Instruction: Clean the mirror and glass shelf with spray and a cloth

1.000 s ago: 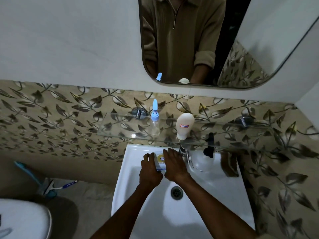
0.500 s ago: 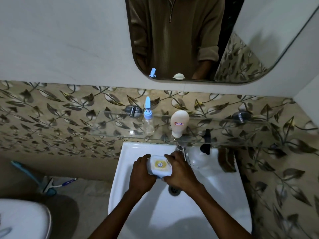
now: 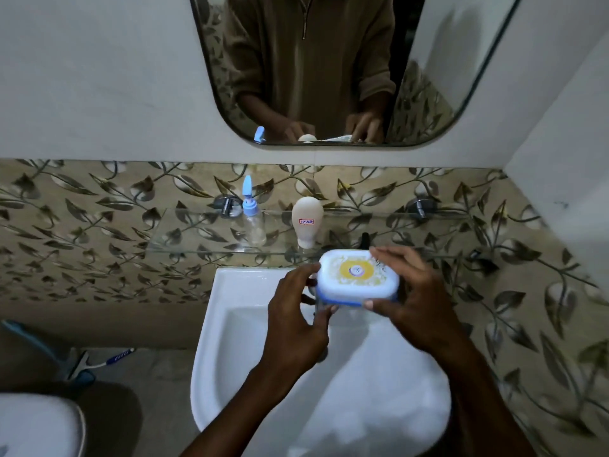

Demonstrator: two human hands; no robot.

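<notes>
Both hands hold a white box with a yellow-patterned lid and blue rim (image 3: 357, 275) above the white sink (image 3: 250, 374), just below the front edge of the glass shelf (image 3: 184, 235). My left hand (image 3: 296, 321) grips its left side and my right hand (image 3: 415, 301) wraps round its right side. A clear spray bottle with a blue nozzle (image 3: 252, 212) and a cream upside-down tube (image 3: 306, 222) stand on the shelf. The mirror (image 3: 329, 67) hangs on the wall above. No cloth is visible.
Leaf-patterned tiles cover the wall behind the shelf. A white toilet (image 3: 36, 423) sits at the bottom left, with a blue-handled brush (image 3: 99, 361) on the floor beside it. A wall corner closes in on the right.
Both hands have lifted the white box from the back of the sink up towards the shelf's front edge. The camera has tilted and moved closer.
</notes>
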